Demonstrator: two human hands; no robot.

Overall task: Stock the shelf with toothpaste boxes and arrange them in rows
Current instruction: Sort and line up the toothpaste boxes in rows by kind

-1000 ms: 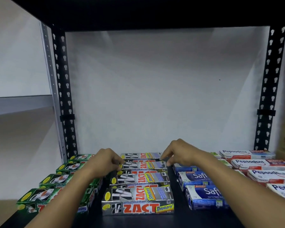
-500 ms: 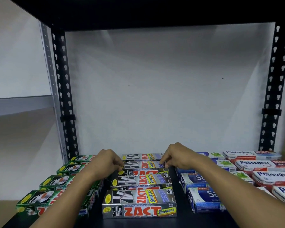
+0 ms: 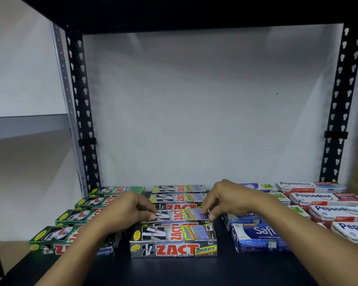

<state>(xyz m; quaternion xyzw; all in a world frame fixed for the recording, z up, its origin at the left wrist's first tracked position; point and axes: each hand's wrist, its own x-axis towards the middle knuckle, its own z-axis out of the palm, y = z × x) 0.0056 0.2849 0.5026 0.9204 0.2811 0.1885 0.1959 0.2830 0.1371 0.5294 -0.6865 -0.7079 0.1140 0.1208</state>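
L hand (image 3: 128, 211), R hand (image 3: 227, 198) – fingers (image 3: 147, 207) pinch Zact box (image 3: 182, 214) ends, seemingly – black shelf (image 3: 174, 271), white wall (image 3: 194, 110).

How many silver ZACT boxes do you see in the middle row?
4: front box, held box between left hand and right hand, third box, back box. More may be hidden.
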